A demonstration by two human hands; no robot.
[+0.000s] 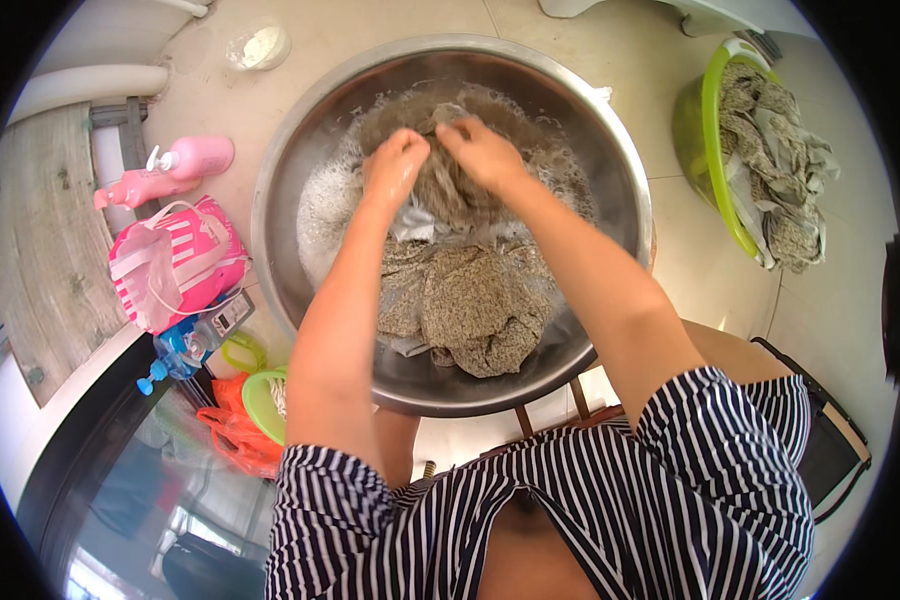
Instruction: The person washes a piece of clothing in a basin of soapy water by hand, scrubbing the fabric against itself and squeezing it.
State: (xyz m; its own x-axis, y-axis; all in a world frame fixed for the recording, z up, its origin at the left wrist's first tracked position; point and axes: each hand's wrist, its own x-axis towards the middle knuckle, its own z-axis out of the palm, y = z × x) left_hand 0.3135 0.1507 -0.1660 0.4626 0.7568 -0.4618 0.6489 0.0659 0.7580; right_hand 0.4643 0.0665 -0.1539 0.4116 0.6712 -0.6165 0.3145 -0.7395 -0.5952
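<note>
A large metal basin [288,130] holds sudsy water [320,215] and wet, speckled grey-brown fabric. Toward the basin's far side, my left hand [395,168] is closed on a bunch of wet cloth [448,190]. My right hand [482,155] grips the same bunch just to the right, fingers curled into it. The two hands are close together, thumbs inward, above the water. A bigger heap of speckled fabric [485,300] lies nearer me, partly out of the suds. What the cloth is, a garment or a cover, cannot be made out.
At right stands a green basket [712,140] heaped with similar fabric [778,165]. On the left are pink pump bottles [198,157], a pink striped bag [205,245], a blue-topped bottle [178,345], an orange plastic bag [232,425] and a small bowl of white stuff [260,48].
</note>
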